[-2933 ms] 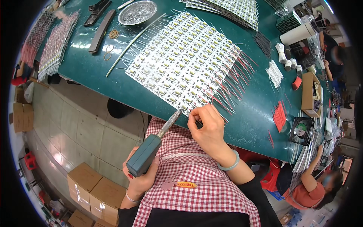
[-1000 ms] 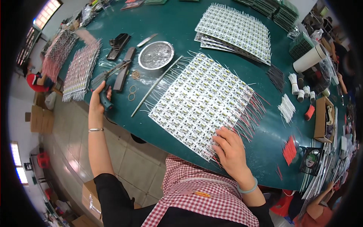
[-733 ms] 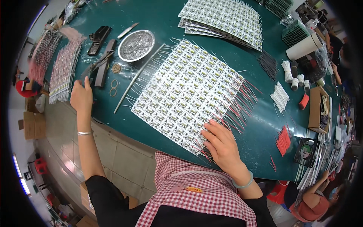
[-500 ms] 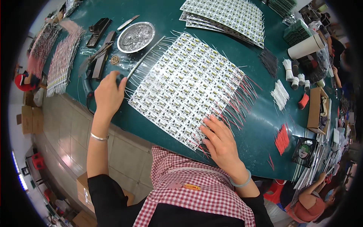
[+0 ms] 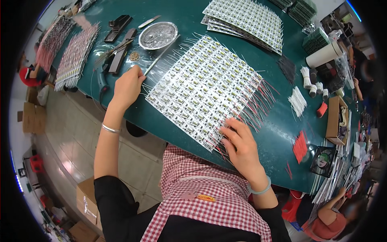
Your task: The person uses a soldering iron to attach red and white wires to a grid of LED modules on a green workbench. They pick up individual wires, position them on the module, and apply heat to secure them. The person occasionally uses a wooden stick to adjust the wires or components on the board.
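A white panel of small circuit boards (image 5: 203, 90) lies on the green table in front of me, with pale wires along its left edge and red and white wires along its right. My left hand (image 5: 128, 87) is closed at the panel's left corner, fingers pinched round the near end of a thin grey rod (image 5: 163, 54). The rod slants up beside the wire ends toward a metal bowl (image 5: 158, 35) with silvery contents. My right hand (image 5: 241, 147) rests at the panel's near right edge, fingers apart and slightly bent, by the red wires.
A blue-grey handled tool (image 5: 102, 80) and a dark bar (image 5: 123, 52) lie left. Wired strips (image 5: 76, 56) sit farther left, stacked panels (image 5: 246, 22) at the back. On the right are red wires (image 5: 300, 147), white wires (image 5: 297, 101), a cardboard box (image 5: 333, 121) and a black fan (image 5: 323, 160).
The view has shifted, so the table's things sit farther right at the left side. My left hand and the rod have come nearer the bowl. My right fingers look a little more bent.
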The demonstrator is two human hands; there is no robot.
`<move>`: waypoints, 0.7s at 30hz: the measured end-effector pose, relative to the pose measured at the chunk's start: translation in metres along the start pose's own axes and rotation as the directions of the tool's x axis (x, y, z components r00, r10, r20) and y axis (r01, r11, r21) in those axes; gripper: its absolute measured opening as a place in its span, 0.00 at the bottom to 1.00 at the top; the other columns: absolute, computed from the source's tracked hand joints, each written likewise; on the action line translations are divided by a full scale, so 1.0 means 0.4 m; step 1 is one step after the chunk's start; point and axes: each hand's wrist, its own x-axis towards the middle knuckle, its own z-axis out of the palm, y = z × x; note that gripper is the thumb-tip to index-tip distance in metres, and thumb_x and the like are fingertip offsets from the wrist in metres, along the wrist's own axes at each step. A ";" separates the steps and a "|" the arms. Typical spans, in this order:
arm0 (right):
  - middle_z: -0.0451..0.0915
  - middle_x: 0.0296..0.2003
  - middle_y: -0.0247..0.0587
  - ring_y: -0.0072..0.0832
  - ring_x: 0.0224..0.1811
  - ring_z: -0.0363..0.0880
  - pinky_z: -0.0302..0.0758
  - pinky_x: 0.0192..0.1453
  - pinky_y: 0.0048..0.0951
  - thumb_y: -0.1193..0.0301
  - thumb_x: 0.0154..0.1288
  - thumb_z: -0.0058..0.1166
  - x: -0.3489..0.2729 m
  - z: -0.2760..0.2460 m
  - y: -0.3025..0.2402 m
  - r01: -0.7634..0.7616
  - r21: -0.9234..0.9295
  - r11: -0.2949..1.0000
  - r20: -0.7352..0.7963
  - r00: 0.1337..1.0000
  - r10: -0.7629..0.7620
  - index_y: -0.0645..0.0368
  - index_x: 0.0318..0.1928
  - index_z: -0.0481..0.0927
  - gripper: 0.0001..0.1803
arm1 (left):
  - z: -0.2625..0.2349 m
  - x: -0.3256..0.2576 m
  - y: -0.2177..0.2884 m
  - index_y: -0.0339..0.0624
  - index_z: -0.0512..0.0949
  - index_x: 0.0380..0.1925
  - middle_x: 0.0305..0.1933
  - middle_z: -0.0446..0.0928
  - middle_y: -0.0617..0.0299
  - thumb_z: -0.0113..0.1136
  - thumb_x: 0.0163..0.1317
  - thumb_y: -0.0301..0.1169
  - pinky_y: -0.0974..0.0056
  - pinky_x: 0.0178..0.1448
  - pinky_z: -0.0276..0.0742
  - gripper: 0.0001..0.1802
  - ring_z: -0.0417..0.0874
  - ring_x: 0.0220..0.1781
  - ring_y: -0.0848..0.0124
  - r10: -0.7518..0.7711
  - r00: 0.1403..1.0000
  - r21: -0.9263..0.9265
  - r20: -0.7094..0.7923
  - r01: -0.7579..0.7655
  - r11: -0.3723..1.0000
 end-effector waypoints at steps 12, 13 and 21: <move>0.73 0.35 0.46 0.42 0.40 0.74 0.75 0.44 0.40 0.78 0.57 0.60 0.168 0.152 -0.057 0.115 0.000 0.993 0.101 0.988 -0.114 0.64 0.33 0.78 0.04 | -0.119 -0.284 0.084 0.36 0.74 0.47 0.31 0.77 0.55 0.51 0.72 0.26 0.63 0.41 0.73 0.07 0.78 0.32 0.66 -0.316 0.943 -0.376 -0.106 0.256 0.891; 0.73 0.34 0.46 0.42 0.40 0.74 0.75 0.43 0.40 0.78 0.57 0.59 0.169 0.157 -0.061 0.114 -0.043 0.993 0.107 0.988 -0.109 0.65 0.32 0.77 0.04 | -0.121 -0.336 0.088 0.35 0.75 0.45 0.30 0.75 0.59 0.52 0.72 0.26 0.65 0.40 0.72 0.07 0.75 0.32 0.70 -0.347 0.934 -0.412 -0.084 0.284 0.866; 0.72 0.32 0.46 0.43 0.38 0.75 0.75 0.38 0.42 0.77 0.57 0.61 0.183 0.177 -0.084 0.131 -0.262 0.956 0.162 0.983 -0.090 0.62 0.31 0.76 0.06 | -0.094 -0.638 0.167 0.34 0.80 0.36 0.21 0.67 0.69 0.56 0.71 0.28 0.71 0.27 0.58 0.08 0.62 0.23 0.81 -0.567 0.822 -0.603 0.051 0.478 0.639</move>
